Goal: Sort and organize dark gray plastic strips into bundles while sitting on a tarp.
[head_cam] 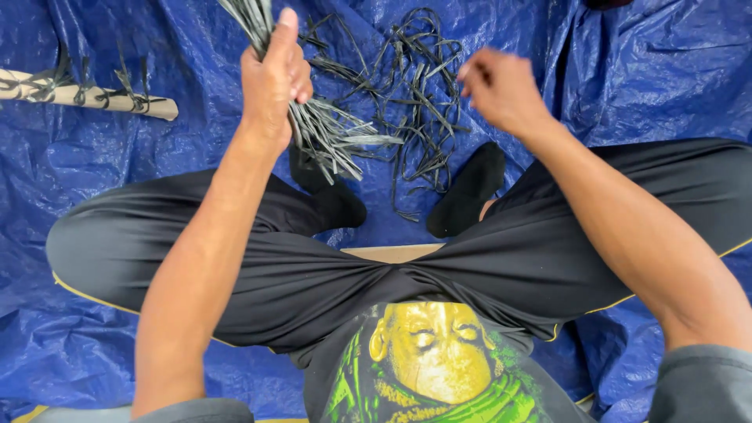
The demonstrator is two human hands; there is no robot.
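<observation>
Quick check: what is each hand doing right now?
Left hand: closed on a bundle of dark strips.
Right hand: fingers curled, holding nothing visible; above the loose strips.

Person wears black trousers [298,274] with thin yellow piping, black socks [470,192], grey sleeves [701,384]; black shirt [439,368] bears yellow-green print, apparently a face.

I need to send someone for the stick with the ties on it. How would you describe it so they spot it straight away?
Look at the blue tarp, along its far left edge beyond the seated person's knee. The pale stick lies there alone, with dark strips knotted round it, unlike the loose strips heaped between the feet.
</observation>
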